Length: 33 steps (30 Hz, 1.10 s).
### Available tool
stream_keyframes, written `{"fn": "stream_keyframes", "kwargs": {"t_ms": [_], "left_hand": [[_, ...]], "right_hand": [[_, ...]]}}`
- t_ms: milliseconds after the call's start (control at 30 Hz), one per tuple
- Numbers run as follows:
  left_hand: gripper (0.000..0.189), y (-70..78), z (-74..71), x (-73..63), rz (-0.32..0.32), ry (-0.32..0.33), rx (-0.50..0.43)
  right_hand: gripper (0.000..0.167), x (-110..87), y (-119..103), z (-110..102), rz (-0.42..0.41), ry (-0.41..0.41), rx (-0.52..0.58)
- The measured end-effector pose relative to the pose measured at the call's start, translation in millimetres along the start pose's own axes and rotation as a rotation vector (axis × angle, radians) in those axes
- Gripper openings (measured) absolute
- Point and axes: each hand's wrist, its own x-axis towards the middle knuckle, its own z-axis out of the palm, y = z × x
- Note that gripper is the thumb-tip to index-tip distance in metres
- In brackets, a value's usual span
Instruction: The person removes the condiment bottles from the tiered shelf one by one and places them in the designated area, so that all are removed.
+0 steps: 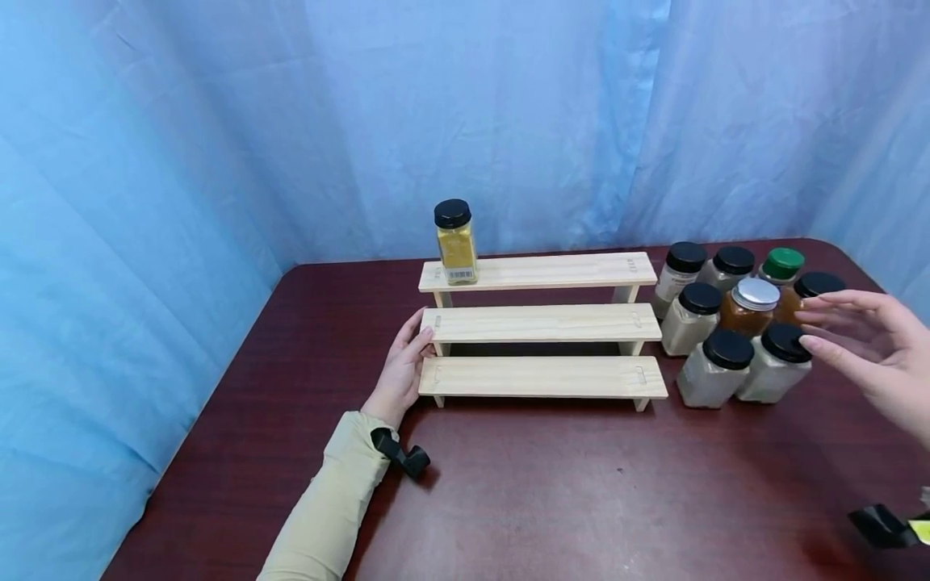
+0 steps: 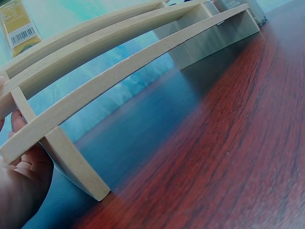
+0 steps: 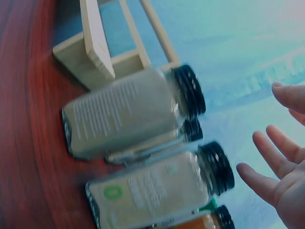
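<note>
A three-step pale wooden spice rack [image 1: 545,324] stands on the table. My left hand [image 1: 398,373] grips its left end, thumb over the middle step, fingers round the side support; the left wrist view shows that hand [image 2: 26,183] low behind the front board. On the top step's left end stands a yellow spice jar [image 1: 457,250] with a black lid. My right hand [image 1: 879,347] is at the right, fingers spread and holding nothing, beside the black lid of a front jar [image 1: 773,367]. The right wrist view shows its fingers [image 3: 259,183] apart from the jar lids.
Several jars crowd right of the rack: another pale front jar [image 1: 712,375], a silver-lidded brown jar [image 1: 744,311], a green-lidded one [image 1: 781,265] and more black-lidded ones. Blue curtains [image 1: 472,105] hang behind and left of the dark red table [image 1: 552,492].
</note>
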Motion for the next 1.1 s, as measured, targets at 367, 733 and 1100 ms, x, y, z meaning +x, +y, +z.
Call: {"fn": "stream_keyframes", "kwargs": {"t_ms": [367,733,1100], "left_hand": [[0.055,-0.2,-0.9,0.7,0.019,-0.004,0.012],[0.054,0.1,-0.1,0.3,0.017,-0.009,0.006],[0.054,0.7,0.2,-1.2,0.006,-0.002,0.006]], "right_hand": [[0.052,8.1,-31.2,25.6,-0.087,-0.133,0.164],[0.047,20.0,-54.6,55.9,-0.180,-0.250,0.380],[0.039,27.4,-61.9,89.4,-0.148,-0.256,0.394]]}}
